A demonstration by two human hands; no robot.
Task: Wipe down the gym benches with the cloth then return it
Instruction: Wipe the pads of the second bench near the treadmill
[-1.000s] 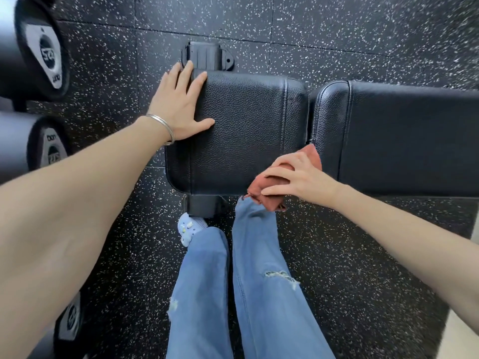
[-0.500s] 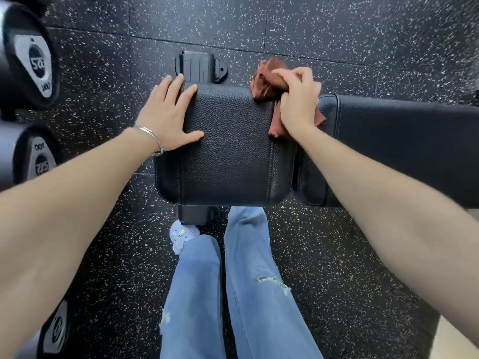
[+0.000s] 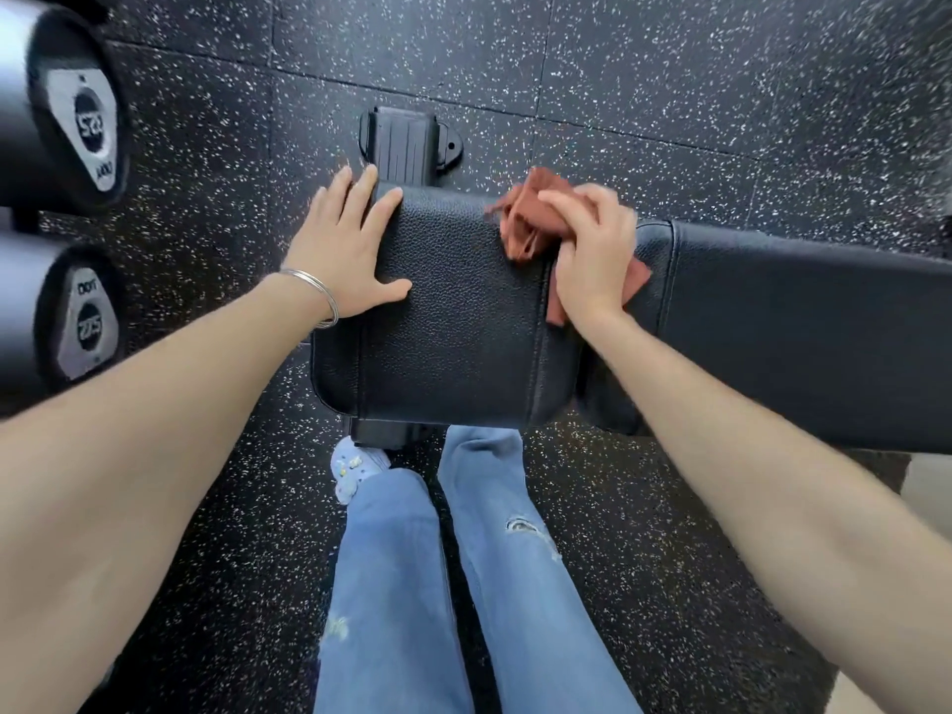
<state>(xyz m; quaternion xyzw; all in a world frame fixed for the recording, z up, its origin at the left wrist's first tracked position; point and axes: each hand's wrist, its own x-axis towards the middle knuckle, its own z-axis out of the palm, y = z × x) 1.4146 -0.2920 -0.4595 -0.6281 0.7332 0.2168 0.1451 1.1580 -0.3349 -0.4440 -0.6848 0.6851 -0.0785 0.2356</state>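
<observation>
My left hand (image 3: 347,249) lies flat, fingers straight and spread, on the far left corner of the bench seat pad (image 3: 453,342). My right hand (image 3: 592,260) grips the bunched rust-red cloth (image 3: 530,219), fingers curled over it, pressing it onto the seat pad's far right edge, at the gap to the back pad (image 3: 798,327). Two dumbbell ends (image 3: 77,115) show at left
</observation>
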